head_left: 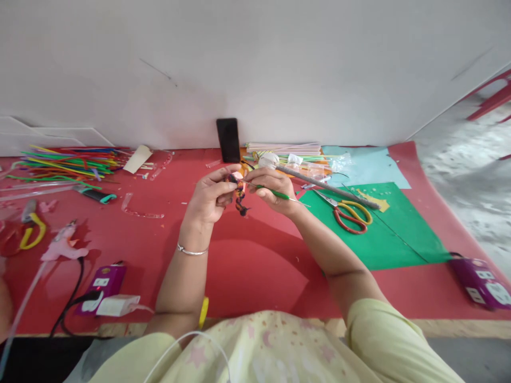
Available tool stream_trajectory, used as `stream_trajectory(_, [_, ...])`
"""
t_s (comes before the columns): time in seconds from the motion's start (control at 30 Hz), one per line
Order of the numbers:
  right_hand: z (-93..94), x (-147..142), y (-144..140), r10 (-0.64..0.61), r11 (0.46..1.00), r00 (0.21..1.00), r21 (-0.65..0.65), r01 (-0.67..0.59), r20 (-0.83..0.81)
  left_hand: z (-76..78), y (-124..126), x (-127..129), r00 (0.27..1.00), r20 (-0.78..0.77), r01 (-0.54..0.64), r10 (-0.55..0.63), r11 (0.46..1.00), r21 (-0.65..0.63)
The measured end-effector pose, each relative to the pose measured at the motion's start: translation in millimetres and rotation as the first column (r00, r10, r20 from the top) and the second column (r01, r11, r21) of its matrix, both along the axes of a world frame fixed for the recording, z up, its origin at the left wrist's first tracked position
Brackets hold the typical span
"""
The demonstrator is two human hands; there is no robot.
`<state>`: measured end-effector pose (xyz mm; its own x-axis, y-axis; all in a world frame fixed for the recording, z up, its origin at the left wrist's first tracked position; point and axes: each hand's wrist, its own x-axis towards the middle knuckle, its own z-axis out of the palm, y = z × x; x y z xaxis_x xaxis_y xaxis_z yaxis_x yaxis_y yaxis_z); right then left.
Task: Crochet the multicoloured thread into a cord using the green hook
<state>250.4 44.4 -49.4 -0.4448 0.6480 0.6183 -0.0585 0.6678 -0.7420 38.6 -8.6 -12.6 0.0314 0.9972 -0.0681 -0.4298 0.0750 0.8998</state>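
Note:
My left hand (211, 192) pinches a small dark crocheted piece (240, 198) with orange and purple in its yarn. A dark end of it dangles below the fingertips. In my right hand (274, 186) is a crochet hook (275, 191) with a green grip, its thin metal shaft pointing left and meeting the yarn piece. Both hands are close together above the red table (255, 255). A bit of pale pink shows behind the piece, too small to name. The exact stitch at the hook's tip is hidden by my fingers.
A phone (229, 140) leans against the white wall. On a green sheet (383, 244) lie scissors (351, 214) and a grey rod (331, 186). Coloured pipe cleaners (72, 165) pile up at left, near a glue gun (66, 242) and a purple power strip (101, 287).

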Motion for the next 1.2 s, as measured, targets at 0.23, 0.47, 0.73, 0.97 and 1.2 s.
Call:
stream_trajectory(0.23, [4.7, 6.2, 3.9, 0.025, 0.996, 0.999, 0.085, -0.028, 0.037, 3.5, -1.2, -2.9, 1.0, -0.017, -0.02, 0.021, 1.0, 0.021])
stream_trajectory(0.47, [20.7, 12.3, 1.8, 0.138, 0.986, 0.988, 0.084, -0.143, 0.065, 3.0, -2.5, -6.8, 0.996, -0.093, 0.017, -0.014, 0.999, 0.027])
stream_trajectory(0.73, [21.0, 13.1, 0.3, 0.218, 0.974, 0.975, -0.072, -0.214, 0.052, 1.4, -4.4, -6.8, 0.985, -0.151, 0.091, -0.085, 0.995, 0.033])
stream_trajectory(0.97, [3.8, -18.9, -10.7, 0.121, 0.824, 0.975, -0.528, -0.204, -0.187, -10.9, -2.7, 9.7, 0.922, -0.268, -0.196, 0.28, 0.933, 0.301])
stream_trajectory(1.2, [12.7, -21.6, -23.4, 0.002, 0.832, 0.979, -0.542, -0.115, -0.204, -13.4, 1.2, 12.4, 0.963, -0.137, -0.203, 0.232, 0.959, 0.196])
